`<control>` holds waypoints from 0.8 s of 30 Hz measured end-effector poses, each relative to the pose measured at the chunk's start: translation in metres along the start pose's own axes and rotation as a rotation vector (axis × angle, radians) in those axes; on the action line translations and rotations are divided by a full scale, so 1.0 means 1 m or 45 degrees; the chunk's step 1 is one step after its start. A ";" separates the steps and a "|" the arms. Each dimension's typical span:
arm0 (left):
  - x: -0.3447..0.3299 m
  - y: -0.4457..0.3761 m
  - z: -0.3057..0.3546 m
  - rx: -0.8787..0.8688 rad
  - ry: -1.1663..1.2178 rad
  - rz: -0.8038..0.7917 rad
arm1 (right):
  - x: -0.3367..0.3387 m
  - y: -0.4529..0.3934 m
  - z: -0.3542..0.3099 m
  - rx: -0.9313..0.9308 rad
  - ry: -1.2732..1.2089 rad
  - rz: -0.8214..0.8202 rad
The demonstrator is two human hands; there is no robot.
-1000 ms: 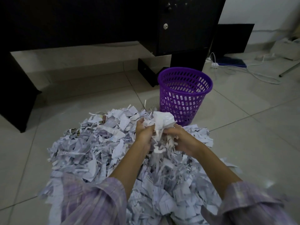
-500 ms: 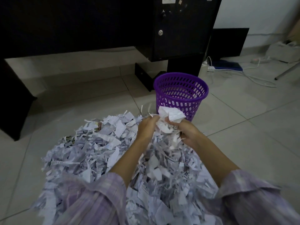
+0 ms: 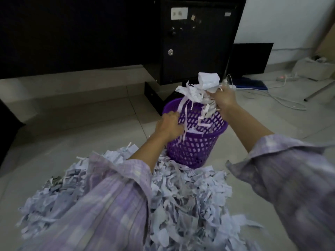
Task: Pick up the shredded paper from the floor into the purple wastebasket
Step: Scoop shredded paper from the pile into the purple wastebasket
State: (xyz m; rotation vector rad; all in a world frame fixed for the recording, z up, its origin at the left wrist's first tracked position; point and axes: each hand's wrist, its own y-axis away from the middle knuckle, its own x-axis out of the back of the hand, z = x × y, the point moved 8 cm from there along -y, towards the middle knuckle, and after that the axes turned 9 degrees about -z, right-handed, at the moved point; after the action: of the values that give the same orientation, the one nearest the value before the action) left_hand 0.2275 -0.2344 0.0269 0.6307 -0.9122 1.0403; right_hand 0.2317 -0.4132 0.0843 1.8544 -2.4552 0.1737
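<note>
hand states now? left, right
Left hand: grips the wastebasket rim, fingers curled over it.
Right hand: holds a bunch of shredded paper above the wastebasket.

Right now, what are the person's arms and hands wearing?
Both hands, the left hand and right hand, are bare, with no gloves. Each arm wears a loose, pale purple checked shirt sleeve, pushed back so the forearms show.

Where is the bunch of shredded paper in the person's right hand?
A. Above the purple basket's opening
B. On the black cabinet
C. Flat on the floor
A: the right hand holds the bunch over the purple basket, strips dangling into it.
</note>
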 end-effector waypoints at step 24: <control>-0.026 -0.014 -0.009 -0.039 -0.288 -0.082 | -0.058 -0.015 0.084 -0.076 1.337 -0.635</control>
State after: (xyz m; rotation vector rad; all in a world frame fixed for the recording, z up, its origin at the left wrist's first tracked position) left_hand 0.2375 -0.2445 -0.0008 0.7582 -1.0955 0.9078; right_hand 0.2635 -0.3727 -0.0049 1.6347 -1.2617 0.7811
